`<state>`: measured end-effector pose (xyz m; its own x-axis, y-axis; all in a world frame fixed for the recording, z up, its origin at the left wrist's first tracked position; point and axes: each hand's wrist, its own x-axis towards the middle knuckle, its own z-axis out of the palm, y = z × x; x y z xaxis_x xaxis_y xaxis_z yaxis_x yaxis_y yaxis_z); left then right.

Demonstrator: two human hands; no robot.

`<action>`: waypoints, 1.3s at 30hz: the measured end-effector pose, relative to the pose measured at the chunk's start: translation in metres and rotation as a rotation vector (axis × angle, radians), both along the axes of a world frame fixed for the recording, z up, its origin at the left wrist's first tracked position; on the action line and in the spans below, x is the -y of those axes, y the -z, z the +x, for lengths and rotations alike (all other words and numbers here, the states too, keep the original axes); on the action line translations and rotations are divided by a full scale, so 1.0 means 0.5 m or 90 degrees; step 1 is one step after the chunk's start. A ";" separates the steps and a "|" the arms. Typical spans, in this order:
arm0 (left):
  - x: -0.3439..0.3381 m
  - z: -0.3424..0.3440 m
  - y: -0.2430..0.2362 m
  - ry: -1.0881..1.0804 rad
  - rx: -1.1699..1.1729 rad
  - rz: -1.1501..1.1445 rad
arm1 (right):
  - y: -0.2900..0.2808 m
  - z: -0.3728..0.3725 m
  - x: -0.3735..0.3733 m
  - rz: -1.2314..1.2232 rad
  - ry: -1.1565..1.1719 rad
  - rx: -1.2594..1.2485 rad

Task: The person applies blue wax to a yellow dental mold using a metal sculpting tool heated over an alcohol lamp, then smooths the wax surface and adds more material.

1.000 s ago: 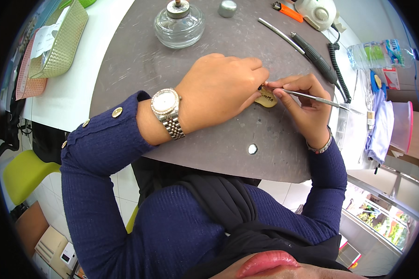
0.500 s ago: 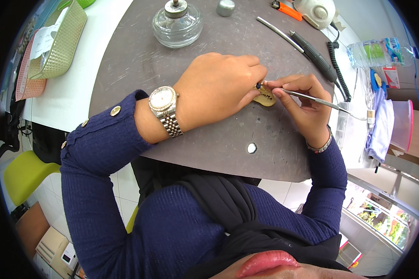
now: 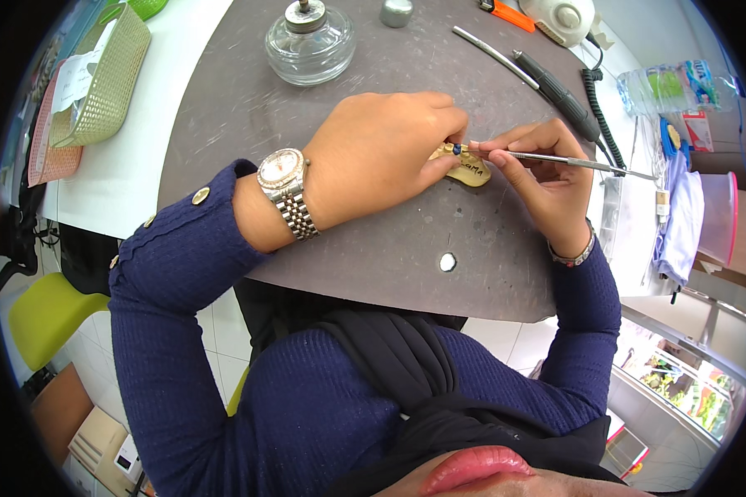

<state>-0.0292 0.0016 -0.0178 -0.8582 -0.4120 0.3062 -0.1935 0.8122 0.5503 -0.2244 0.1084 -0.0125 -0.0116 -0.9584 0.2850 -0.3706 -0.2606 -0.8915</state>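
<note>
Swung flatter now, the metal tool [image 3: 598, 165] sits pinched in your right hand [image 3: 553, 186]; fingers of your left hand [image 3: 381, 157] clamp the yellow tooth model [image 3: 473, 173] over the desk [image 3: 373, 269]. Likely stiff, light, brittle: grip its base, off the blue bit [image 3: 457, 149].

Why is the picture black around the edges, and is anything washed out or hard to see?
Head view: the black border and bent outlines fit a wide fisheye lens; head view: the bright window at lower right is partly washed out; head view: the left hand hides part of the yellowish piece, and the blue spot by it is too small to make out.
</note>
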 end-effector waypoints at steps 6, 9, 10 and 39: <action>0.000 0.000 0.001 -0.004 -0.001 0.004 | 0.002 0.003 0.000 -0.013 0.010 -0.014; 0.001 -0.003 0.004 -0.002 -0.003 0.008 | 0.004 0.002 0.000 -0.019 0.009 -0.023; 0.001 -0.002 0.004 -0.001 -0.004 0.009 | 0.004 0.002 0.000 -0.022 0.009 -0.029; -0.008 -0.002 0.011 0.031 -0.058 -0.222 | -0.021 -0.013 0.017 0.215 0.162 0.027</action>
